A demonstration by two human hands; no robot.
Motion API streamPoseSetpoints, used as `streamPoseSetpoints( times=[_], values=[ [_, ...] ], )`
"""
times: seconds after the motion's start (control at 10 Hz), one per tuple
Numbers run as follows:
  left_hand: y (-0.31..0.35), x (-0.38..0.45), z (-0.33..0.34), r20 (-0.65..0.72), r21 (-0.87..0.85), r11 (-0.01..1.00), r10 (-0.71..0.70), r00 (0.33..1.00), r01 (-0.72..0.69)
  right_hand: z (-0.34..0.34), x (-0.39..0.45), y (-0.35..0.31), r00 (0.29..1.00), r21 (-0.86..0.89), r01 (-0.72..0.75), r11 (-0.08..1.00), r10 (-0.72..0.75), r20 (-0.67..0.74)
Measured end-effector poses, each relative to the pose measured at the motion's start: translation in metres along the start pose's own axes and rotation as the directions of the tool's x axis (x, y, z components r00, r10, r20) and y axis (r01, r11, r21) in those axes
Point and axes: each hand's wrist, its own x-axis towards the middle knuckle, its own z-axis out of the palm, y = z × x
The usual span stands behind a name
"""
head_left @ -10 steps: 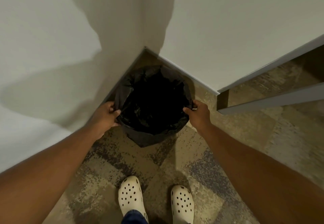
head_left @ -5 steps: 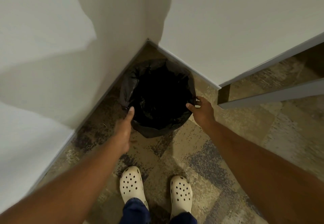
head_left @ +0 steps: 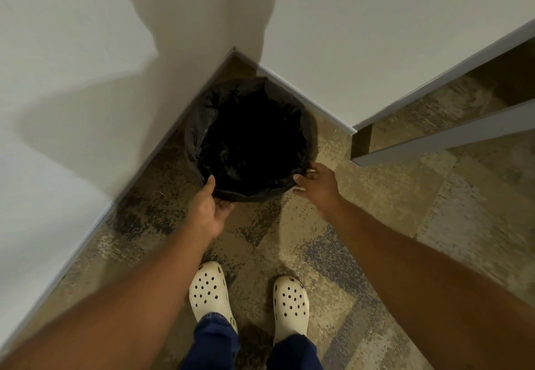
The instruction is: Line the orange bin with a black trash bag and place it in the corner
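The bin stands on the carpet in the corner where two white walls meet. A black trash bag [head_left: 249,144] lines it and folds over its rim, so none of the bin's orange shows. My left hand [head_left: 210,209] grips the near rim, thumb on the inner edge and fingers under the folded bag. My right hand [head_left: 317,183] holds the rim at the near right side, fingers curled on the bag's edge.
White walls with grey baseboards [head_left: 304,97] close in behind and to the left of the bin. An open door [head_left: 434,138] juts out at the right. My two feet in white clogs [head_left: 210,291] stand on the patterned carpet [head_left: 376,196] just behind the bin.
My left hand has moved from the bin's left side round to the near rim. The bin has slid further back into the corner. My right hand stays on the right rim.
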Motion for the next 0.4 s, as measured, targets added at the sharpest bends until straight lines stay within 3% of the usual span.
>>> streamPoseSetpoints(
  times=[0.2, 0.4],
  values=[
    [0.004, 0.001, -0.001, 0.030, 0.037, 0.997, 0.066, 0.997, -0.067, 0.003, -0.001, -0.006, 1.000, 0.022, -0.012, 1.000, 0.012, 0.020],
    [0.015, -0.013, -0.007, -0.003, 0.287, 0.953, 0.100, 0.995, -0.095, -0.003, -0.011, -0.008, 0.996, -0.159, 0.048, 0.986, -0.059, -0.064]
  ],
)
